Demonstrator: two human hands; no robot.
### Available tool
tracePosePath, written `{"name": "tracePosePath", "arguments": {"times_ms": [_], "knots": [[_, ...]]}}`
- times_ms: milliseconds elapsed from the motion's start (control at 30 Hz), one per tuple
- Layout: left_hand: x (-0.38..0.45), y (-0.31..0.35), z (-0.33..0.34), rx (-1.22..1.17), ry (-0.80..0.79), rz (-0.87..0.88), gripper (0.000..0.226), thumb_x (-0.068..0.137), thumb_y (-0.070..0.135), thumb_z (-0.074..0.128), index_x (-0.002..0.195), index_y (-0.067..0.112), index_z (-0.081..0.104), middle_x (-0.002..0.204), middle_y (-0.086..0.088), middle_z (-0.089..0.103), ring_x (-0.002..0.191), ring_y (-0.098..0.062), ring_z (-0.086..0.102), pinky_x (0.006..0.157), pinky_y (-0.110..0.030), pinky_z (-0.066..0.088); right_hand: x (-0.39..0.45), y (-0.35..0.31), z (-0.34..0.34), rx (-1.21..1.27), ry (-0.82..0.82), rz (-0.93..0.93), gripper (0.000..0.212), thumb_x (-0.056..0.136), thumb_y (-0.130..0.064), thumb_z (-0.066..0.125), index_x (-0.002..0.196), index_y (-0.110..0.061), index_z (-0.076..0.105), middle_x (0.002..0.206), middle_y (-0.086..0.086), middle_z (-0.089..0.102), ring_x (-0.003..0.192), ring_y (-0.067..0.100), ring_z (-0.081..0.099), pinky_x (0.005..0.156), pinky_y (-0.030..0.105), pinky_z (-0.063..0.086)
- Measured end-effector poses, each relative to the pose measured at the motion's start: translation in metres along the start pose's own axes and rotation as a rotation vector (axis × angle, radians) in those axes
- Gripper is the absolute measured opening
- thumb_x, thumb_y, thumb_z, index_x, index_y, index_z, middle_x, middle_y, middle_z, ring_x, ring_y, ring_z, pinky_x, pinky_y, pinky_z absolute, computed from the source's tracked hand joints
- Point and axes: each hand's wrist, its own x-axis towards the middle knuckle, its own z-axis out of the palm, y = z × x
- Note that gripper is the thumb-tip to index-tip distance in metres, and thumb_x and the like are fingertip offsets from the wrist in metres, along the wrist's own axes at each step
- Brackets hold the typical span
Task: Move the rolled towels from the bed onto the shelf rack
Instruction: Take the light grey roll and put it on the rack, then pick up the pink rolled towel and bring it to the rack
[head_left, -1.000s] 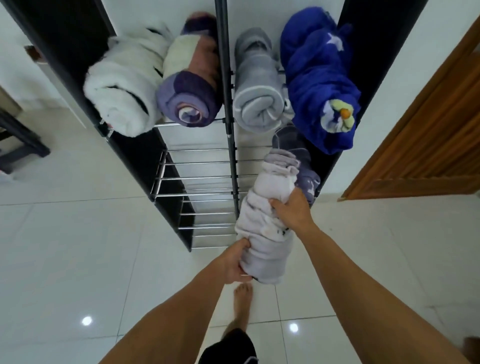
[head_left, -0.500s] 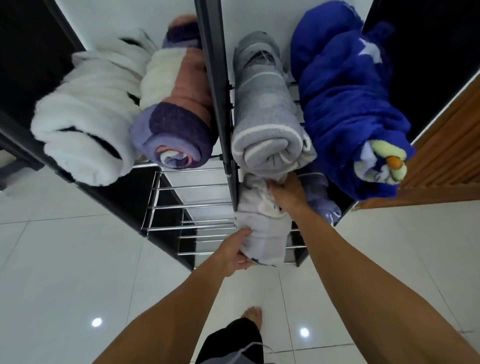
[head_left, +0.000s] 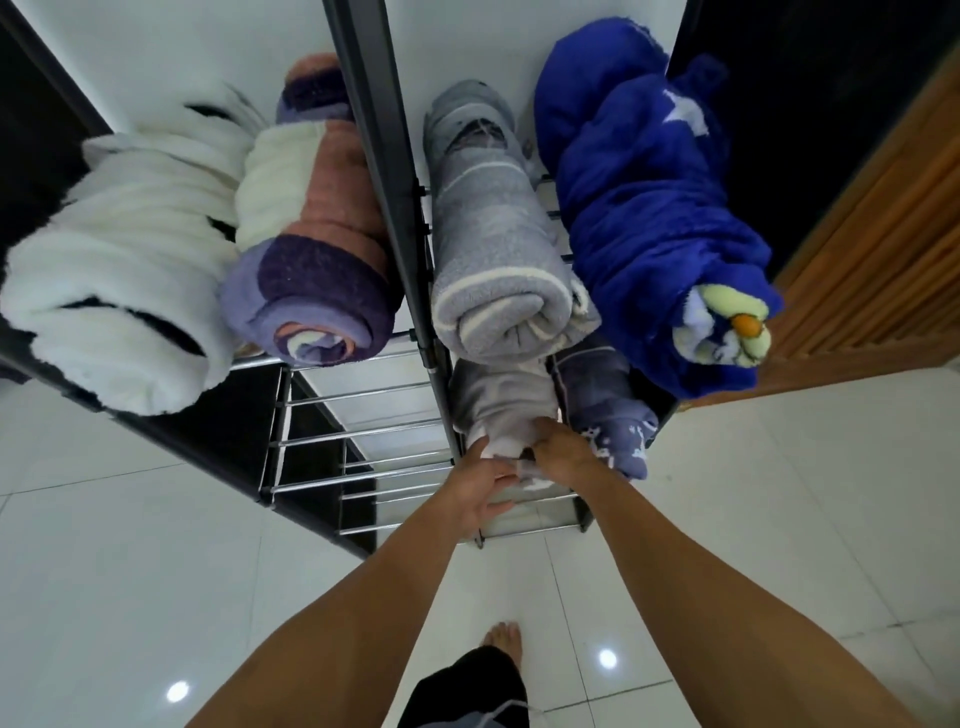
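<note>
On the second tier of the metal shelf rack, in its right bay, lies a pale grey-white rolled towel. My right hand grips its near end from the right with curled fingers. My left hand presses against that end from the left, thumb up along the roll. Beside it on the same tier sits a purple-blue patterned roll. The top tier carries a white fluffy roll, a purple-and-pink striped roll, a grey roll and a blue roll.
The left bay's lower tiers show bare steel bars. A wooden door stands at the right and a dark panel at the left. White floor tiles spread around the rack, with my bare foot below.
The pale towel has gone from hanging in front of the rack to lying deep in the second tier under the grey roll. Both hands followed it in, and the view moved closer.
</note>
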Motion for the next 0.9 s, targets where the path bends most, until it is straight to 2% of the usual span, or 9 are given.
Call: {"name": "tracePosePath", "arguments": {"times_ms": [133,200,267,367,433,567,667,767,900], "knots": [[-0.013,-0.008,0.003,0.065,0.068,0.037,0.064,0.091,0.006,0.050,0.145,0.032,0.029,0.111,0.000,0.060,0.106,-0.023,0.059,0.092,-0.039,0.046,-0.021,0.020,0.001,0.145,0.063,0.017,0.039,0.095,-0.011,0.042,0.133,-0.003,0.047,0.139,0.014,0.049,0.128,0.030,0.046,0.104,0.030,0.033],[-0.027,-0.010,0.010,0.151,0.089,0.049,0.041,0.093,0.009,0.047,0.130,0.027,0.046,0.105,-0.001,0.058,0.102,-0.024,0.059,0.089,-0.037,0.046,-0.037,0.032,0.007,0.211,0.099,0.031,0.021,0.092,-0.009,0.045,0.105,-0.016,0.060,0.106,0.006,0.060,0.108,0.025,0.053,0.084,0.027,0.041],[-0.042,-0.015,0.018,0.273,0.084,0.051,0.026,0.093,0.010,0.047,0.112,0.027,0.051,0.092,0.001,0.058,0.084,-0.018,0.059,0.078,-0.032,0.046,-0.059,0.046,0.014,0.260,0.121,0.035,0.026,0.088,-0.007,0.045,0.072,-0.027,0.049,0.077,-0.007,0.048,0.083,0.017,0.049,0.062,0.023,0.035],[-0.060,-0.032,0.033,0.569,0.023,0.109,0.028,0.091,0.007,0.050,0.116,0.019,0.053,0.079,0.000,0.054,0.063,-0.010,0.052,0.050,-0.016,0.041,-0.110,0.075,0.021,0.340,0.153,0.057,0.026,0.091,-0.010,0.046,0.108,-0.009,0.066,0.108,0.007,0.064,0.094,0.021,0.058,0.087,0.028,0.045],[-0.076,-0.049,0.048,0.706,-0.037,0.157,0.026,0.090,0.003,0.050,0.113,0.014,0.056,0.087,-0.006,0.056,0.059,-0.009,0.050,0.036,-0.012,0.035,-0.149,0.102,0.024,0.458,0.259,0.066,0.027,0.092,-0.009,0.047,0.110,-0.012,0.065,0.114,0.008,0.065,0.106,0.027,0.063,0.091,0.030,0.045],[-0.121,-0.104,0.086,0.924,-0.184,0.128,0.020,0.089,0.006,0.048,0.104,0.018,0.054,0.097,-0.008,0.059,0.062,-0.011,0.054,0.047,-0.018,0.033,-0.252,0.169,0.022,0.650,0.418,0.132,0.025,0.092,-0.002,0.043,0.099,-0.017,0.061,0.095,0.007,0.069,0.081,0.019,0.069,0.070,0.022,0.049],[-0.149,-0.141,0.127,1.058,-0.318,0.146,0.021,0.087,0.008,0.048,0.105,0.016,0.056,0.096,-0.007,0.060,0.065,-0.013,0.055,0.053,-0.022,0.034,-0.349,0.226,0.025,0.765,0.591,0.241,0.022,0.091,-0.002,0.046,0.099,-0.015,0.063,0.091,0.009,0.071,0.076,0.015,0.069,0.067,0.020,0.048],[-0.185,-0.167,0.181,1.214,-0.491,0.218,0.018,0.088,0.011,0.050,0.104,0.017,0.057,0.097,-0.006,0.061,0.073,-0.016,0.058,0.054,-0.021,0.037,-0.455,0.275,0.047,0.939,0.845,0.405,0.023,0.091,0.001,0.048,0.088,-0.017,0.063,0.087,0.015,0.069,0.070,0.020,0.064,0.064,0.027,0.048],[-0.238,-0.205,0.251,1.353,-0.765,0.304,0.016,0.088,0.013,0.052,0.103,0.018,0.058,0.095,-0.004,0.062,0.074,-0.014,0.059,0.057,-0.021,0.038,-0.579,0.297,0.107,1.153,1.217,0.625,0.018,0.088,0.005,0.053,0.084,-0.009,0.063,0.082,0.021,0.066,0.061,0.020,0.059,0.052,0.020,0.049]]}}
